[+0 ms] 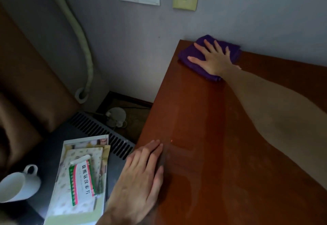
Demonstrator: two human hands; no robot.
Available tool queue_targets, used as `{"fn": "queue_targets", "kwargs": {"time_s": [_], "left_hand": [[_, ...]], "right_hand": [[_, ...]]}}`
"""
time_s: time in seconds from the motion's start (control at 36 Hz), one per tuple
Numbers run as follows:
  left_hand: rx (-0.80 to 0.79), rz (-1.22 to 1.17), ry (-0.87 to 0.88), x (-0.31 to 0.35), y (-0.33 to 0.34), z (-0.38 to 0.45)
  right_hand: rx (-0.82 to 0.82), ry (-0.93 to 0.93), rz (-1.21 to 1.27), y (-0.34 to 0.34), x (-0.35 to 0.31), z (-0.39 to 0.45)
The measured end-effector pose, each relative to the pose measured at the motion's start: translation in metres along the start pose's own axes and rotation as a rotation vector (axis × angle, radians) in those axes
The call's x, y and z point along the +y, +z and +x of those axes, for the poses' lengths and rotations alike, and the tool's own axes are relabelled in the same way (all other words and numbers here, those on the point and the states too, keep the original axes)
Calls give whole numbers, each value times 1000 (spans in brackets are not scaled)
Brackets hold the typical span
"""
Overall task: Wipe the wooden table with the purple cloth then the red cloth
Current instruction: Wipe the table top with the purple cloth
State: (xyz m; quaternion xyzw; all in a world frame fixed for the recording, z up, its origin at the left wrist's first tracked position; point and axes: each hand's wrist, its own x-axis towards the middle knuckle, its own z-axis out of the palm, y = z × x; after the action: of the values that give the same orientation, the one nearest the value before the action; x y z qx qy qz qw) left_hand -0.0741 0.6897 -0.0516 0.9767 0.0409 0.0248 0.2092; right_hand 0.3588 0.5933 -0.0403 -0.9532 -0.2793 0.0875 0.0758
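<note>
Head view shows the right hand [215, 59] pressed flat, fingers spread, on the folded purple cloth [196, 55], which lies at the far left corner of the wooden counter [203, 127] against the wall. Nearer, the left hand [139, 177] rests open and flat on the counter's left edge, just beside a medicine box [82, 180] and a white cup [16, 184] lower down.

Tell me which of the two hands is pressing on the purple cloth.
The right hand, stretched to the far corner of the wooden table, lies flat on the purple cloth. The left hand rests bare on the table's near left edge.
</note>
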Motion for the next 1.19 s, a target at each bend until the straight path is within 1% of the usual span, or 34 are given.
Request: {"fn": "queue_targets", "kwargs": {"time_s": [0.08, 0.14, 0.25, 0.31, 0.36, 0.39, 0.44, 0.5, 0.56, 0.64, 0.72, 0.78, 0.86, 0.92, 1.0, 1.06, 1.11, 1.14, 1.17, 1.19], "left_hand": [[32, -14, 7, 1, -1, -2], [53, -46, 1, 1, -2, -2], [118, -129, -17, -1, 1, -5], [173, -182, -20, -3, 1, -5], [262, -222, -18, -2, -3, -5], [318, -246, -40, -2, -5, -7], [447, -303, -136, -5, -12, -12], [503, -359, -248, -14, -17, -21], [454, -416, -348, -26, -21, -31], [262, -439, -453, -45, -26, -47], [61, -461, -485, -52, -35, -56], [-23, -436, -495, -51, -42, -53], [-66, -366, -492, -44, -48, -42], [-89, -390, -468, -36, -51, -33], [-83, -376, -379, -28, -52, -18], [-52, -343, -307, -25, -51, -10], [-26, -303, -267, -20, -50, -1], [-39, -268, -256, -17, -49, 3], [-68, -232, -253, -15, -47, 8], [-105, -200, -261, -13, -46, 13]], "right_hand": [[-38, -24, -26, 0, -6, -12], [-27, -54, -34, 5, -14, -28], [-34, -125, -50, 21, -46, -80], [-32, -162, -50, 30, -66, -113], [-22, -193, -56, 41, -87, -152], [-17, -206, -59, 47, -98, -175], [-3, -230, -61, 61, -121, -220], [6, -269, -64, 74, -144, -267], [39, -309, -81, 88, -163, -309], [76, -323, -95, 100, -182, -351], [68, -309, -78, 102, -190, -374], [39, -307, -70, 100, -191, -385], [11, -297, -48, 99, -192, -393], [21, -289, 13, 95, -189, -389], [126, -252, 132, 83, -172, -377], [220, -133, 171, 74, -157, -366], [255, 75, 193, 65, -141, -355], [216, 161, 204, 59, -135, -350], [141, 203, 208, 54, -130, -346], [54, 205, 218, 50, -127, -343]]}}
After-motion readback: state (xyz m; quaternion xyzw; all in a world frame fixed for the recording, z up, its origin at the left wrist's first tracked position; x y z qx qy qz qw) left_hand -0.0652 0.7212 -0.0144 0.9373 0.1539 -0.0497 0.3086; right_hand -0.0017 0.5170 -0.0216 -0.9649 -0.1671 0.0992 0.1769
